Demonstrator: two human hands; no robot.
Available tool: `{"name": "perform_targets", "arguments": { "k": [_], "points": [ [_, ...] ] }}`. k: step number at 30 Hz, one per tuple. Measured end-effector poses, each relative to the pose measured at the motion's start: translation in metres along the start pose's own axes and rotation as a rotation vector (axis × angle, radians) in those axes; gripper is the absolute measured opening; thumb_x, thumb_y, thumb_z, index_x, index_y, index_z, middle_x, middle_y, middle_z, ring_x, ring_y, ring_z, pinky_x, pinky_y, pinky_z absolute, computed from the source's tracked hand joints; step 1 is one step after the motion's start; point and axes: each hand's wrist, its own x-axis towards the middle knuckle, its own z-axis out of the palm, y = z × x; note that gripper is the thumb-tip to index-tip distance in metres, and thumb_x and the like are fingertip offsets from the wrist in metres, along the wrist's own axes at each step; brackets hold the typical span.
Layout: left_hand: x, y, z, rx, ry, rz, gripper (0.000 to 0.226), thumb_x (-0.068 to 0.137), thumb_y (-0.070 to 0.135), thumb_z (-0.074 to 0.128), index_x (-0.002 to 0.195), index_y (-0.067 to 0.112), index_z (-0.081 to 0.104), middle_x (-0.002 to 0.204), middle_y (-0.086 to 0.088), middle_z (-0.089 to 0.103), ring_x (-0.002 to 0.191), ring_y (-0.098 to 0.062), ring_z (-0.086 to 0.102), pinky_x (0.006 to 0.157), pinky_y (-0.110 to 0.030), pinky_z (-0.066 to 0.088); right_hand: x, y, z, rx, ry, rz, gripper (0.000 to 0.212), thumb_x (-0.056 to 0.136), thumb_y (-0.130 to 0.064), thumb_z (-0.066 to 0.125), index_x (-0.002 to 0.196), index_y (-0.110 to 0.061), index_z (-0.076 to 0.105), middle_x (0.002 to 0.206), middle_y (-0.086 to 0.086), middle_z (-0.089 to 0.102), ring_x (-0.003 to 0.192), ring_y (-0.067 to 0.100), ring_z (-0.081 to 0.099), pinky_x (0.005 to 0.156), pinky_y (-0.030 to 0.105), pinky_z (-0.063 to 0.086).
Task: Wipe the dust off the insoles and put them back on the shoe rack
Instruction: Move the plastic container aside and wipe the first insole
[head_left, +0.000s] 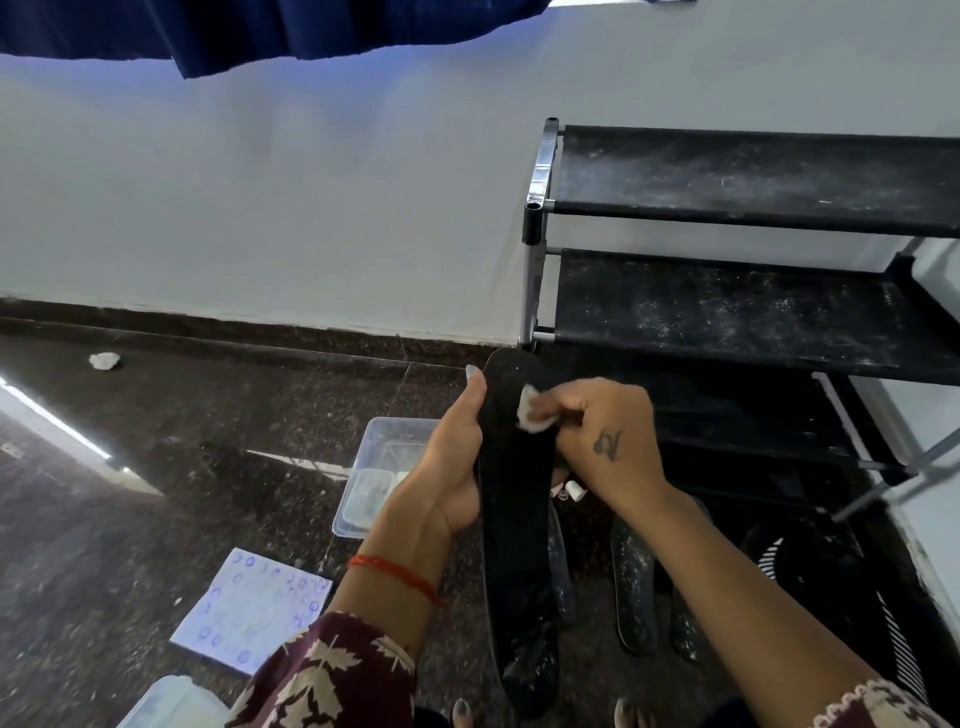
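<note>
A: Where is the long black foam insole?

B: Held upright in front of the person, toe end up, its lower end still flecked with white dust. The left hand wraps around its left edge, fingers curled behind it and thumb along the front.

A: And the right hand?

B: It pinches a small white cotton pad and presses it against the insole's upper part.

A: What lies around them?

B: Two more dusty black insoles lie on the dark speckled stone floor just beside the held one. The black fabric-shelved shoe rack with chrome posts stands against the white wall, its shelves dusty. A clear plastic tray sits on the floor behind the left hand, a white sheet with blue circles nearer, and a crumpled white wad well apart by the wall.
</note>
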Motion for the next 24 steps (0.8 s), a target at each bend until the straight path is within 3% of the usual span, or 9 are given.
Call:
{"name": "perform_targets", "arguments": {
  "k": [3, 5, 7, 13, 17, 19, 21, 24],
  "points": [
    [0.0, 0.0, 0.0, -0.006, -0.016, -0.01, 0.068, 0.095, 0.062, 0.026, 0.095, 0.012, 0.073, 0.094, -0.018, 0.073, 0.08, -0.032, 0.071, 0.084, -0.051, 0.051, 0.003, -0.002, 0.002, 0.024, 0.206, -0.006, 0.032, 0.077, 0.009, 0.061, 0.098, -0.011, 0.072, 0.097, 0.001, 0.071, 0.09, 0.006, 0.063, 0.083, 0.006, 0.045],
    [0.0, -0.002, 0.0, 0.025, -0.027, -0.019, 0.065, 0.094, 0.063, 0.026, 0.109, 0.015, 0.068, 0.101, -0.015, 0.072, 0.089, -0.03, 0.07, 0.082, -0.047, 0.054, 0.005, -0.006, 0.007, 0.069, 0.196, 0.016, 0.036, 0.077, 0.009, 0.062, 0.107, -0.01, 0.068, 0.104, 0.003, 0.069, 0.097, 0.004, 0.058, 0.089, 0.005, 0.041],
    [-0.001, -0.003, 0.0, 0.048, -0.024, -0.013, 0.062, 0.095, 0.061, 0.026, 0.113, 0.016, 0.064, 0.097, -0.011, 0.073, 0.085, -0.025, 0.071, 0.072, -0.037, 0.057, 0.004, -0.01, 0.013, 0.109, 0.143, 0.009, 0.039, 0.077, 0.01, 0.063, 0.112, -0.007, 0.066, 0.108, 0.004, 0.067, 0.1, 0.002, 0.056, 0.091, 0.001, 0.037],
    [-0.001, -0.002, -0.001, 0.026, 0.011, -0.002, 0.064, 0.095, 0.06, 0.03, 0.105, 0.008, 0.066, 0.082, -0.012, 0.072, 0.074, -0.022, 0.07, 0.063, -0.03, 0.058, -0.003, -0.016, 0.01, 0.283, -0.008, -0.077, 0.02, 0.08, 0.001, 0.065, 0.097, -0.008, 0.072, 0.096, 0.002, 0.072, 0.094, -0.003, 0.061, 0.083, 0.006, 0.045],
    [-0.001, 0.0, 0.0, 0.016, 0.019, 0.003, 0.063, 0.097, 0.056, 0.029, 0.089, 0.008, 0.069, 0.076, -0.011, 0.073, 0.065, -0.022, 0.071, 0.06, -0.031, 0.059, -0.002, -0.003, 0.0, 0.154, -0.158, -0.03, 0.024, 0.074, 0.01, 0.064, 0.083, -0.01, 0.075, 0.086, 0.004, 0.074, 0.077, 0.007, 0.068, 0.066, 0.017, 0.055],
    [-0.001, 0.0, 0.0, 0.024, 0.009, 0.011, 0.068, 0.098, 0.055, 0.029, 0.077, 0.01, 0.075, 0.075, -0.012, 0.073, 0.063, -0.024, 0.071, 0.067, -0.04, 0.057, 0.0, 0.005, -0.002, 0.0, -0.115, 0.004, 0.021, 0.075, 0.004, 0.067, 0.083, -0.013, 0.075, 0.087, 0.004, 0.073, 0.076, 0.014, 0.069, 0.068, 0.026, 0.057],
    [-0.001, 0.0, 0.0, 0.033, -0.009, 0.0, 0.073, 0.097, 0.057, 0.026, 0.072, 0.013, 0.078, 0.079, -0.013, 0.074, 0.068, -0.026, 0.072, 0.077, -0.045, 0.053, 0.002, 0.008, -0.003, -0.029, 0.051, 0.003, 0.023, 0.075, 0.004, 0.068, 0.089, -0.013, 0.074, 0.092, 0.004, 0.072, 0.084, 0.013, 0.067, 0.076, 0.028, 0.057],
    [-0.002, -0.001, 0.001, 0.055, -0.026, -0.042, 0.07, 0.094, 0.065, 0.024, 0.11, 0.015, 0.07, 0.103, -0.016, 0.071, 0.091, -0.031, 0.069, 0.085, -0.049, 0.053, 0.005, -0.001, 0.002, 0.087, 0.174, 0.007, 0.032, 0.077, 0.007, 0.065, 0.104, -0.01, 0.069, 0.102, 0.003, 0.069, 0.095, 0.006, 0.061, 0.088, 0.01, 0.046]
  ]
}}
